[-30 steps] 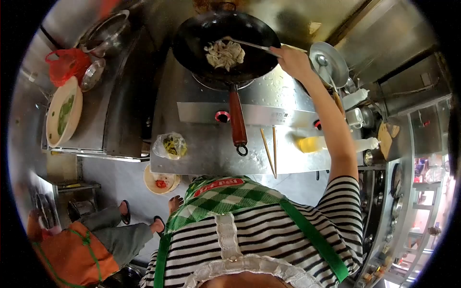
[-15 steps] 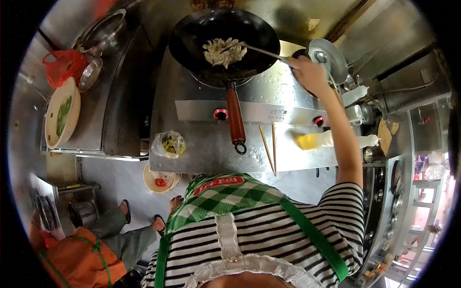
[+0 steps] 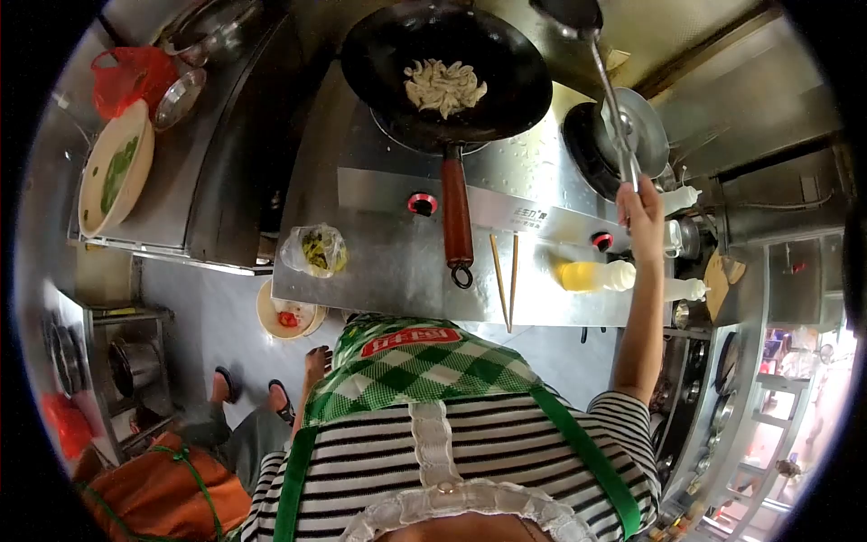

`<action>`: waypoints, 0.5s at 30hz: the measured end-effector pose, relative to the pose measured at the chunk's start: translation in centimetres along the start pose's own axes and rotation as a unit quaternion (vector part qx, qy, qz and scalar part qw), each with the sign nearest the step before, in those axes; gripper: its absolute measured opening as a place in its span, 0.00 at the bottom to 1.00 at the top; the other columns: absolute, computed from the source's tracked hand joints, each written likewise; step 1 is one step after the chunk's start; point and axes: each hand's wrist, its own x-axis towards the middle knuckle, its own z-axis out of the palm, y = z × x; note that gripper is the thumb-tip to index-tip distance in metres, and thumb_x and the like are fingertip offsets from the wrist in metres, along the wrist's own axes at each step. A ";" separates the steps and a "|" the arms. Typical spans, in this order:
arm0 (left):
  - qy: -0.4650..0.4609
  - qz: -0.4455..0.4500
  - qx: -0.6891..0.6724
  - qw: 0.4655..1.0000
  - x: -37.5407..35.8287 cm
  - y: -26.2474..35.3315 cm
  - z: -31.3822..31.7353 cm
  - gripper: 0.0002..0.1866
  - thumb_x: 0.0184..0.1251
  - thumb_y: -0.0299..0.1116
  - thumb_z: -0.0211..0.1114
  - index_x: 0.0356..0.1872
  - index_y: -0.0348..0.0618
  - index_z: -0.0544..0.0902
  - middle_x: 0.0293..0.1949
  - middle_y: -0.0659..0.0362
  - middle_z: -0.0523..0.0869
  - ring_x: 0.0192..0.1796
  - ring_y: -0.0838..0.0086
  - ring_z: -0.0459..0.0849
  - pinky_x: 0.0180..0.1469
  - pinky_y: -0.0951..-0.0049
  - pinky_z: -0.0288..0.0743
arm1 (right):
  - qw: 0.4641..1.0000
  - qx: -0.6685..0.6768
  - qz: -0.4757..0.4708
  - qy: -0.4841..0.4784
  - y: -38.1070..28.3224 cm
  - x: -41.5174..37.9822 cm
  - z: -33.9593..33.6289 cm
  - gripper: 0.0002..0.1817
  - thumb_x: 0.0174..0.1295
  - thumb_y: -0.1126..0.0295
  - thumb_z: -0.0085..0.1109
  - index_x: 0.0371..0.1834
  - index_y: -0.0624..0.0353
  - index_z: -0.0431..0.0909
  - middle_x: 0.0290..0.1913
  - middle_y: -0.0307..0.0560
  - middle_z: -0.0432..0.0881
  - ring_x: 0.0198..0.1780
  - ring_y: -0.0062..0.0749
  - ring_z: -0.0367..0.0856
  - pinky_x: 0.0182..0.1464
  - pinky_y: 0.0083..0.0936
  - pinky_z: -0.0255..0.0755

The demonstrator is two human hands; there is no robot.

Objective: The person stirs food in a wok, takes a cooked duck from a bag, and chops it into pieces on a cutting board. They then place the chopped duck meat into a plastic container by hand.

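Observation:
My right hand [image 3: 640,212] is closed around the metal handle of a ladle [image 3: 571,14]. Its dark bowl hangs at the top edge, to the right of the black wok [image 3: 506,63]. Pale sliced pieces of food [image 3: 444,88] lie in a small heap in the wok, and the ladle does not touch them. The wok sits over the burner with its red-brown handle [image 3: 458,212] pointing at me. Low beside the apron, my left hand [image 3: 316,361] hangs with its fingers loosely apart, holding nothing that shows.
Chopsticks [image 3: 504,285], a bottle of yellow liquid [image 3: 591,275] and a bag of greenish food [image 3: 316,251] lie on the steel counter. A second dark pan [image 3: 585,154] stands right. A bowl with greens [image 3: 95,185] is at left. Below sits a person in an orange apron [image 3: 181,492].
My right hand has moved right and toward me, lifting the ladle out of the wok. The pale food is left heaped there. My left hand stays low at my side.

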 end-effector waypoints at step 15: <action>-0.109 0.326 0.438 0.831 -1.5 10.3 7.7 0.18 0.67 0.43 0.54 0.30 0.36 0.82 0.28 0.50 0.84 0.30 0.63 0.82 0.36 0.66 0.73 | 0.997 -0.037 0.065 -0.030 -0.1 2.0 1.3 0.21 0.64 0.70 0.56 0.58 0.67 0.69 0.24 0.36 0.74 0.18 0.14 0.64 0.18 0.13 0.56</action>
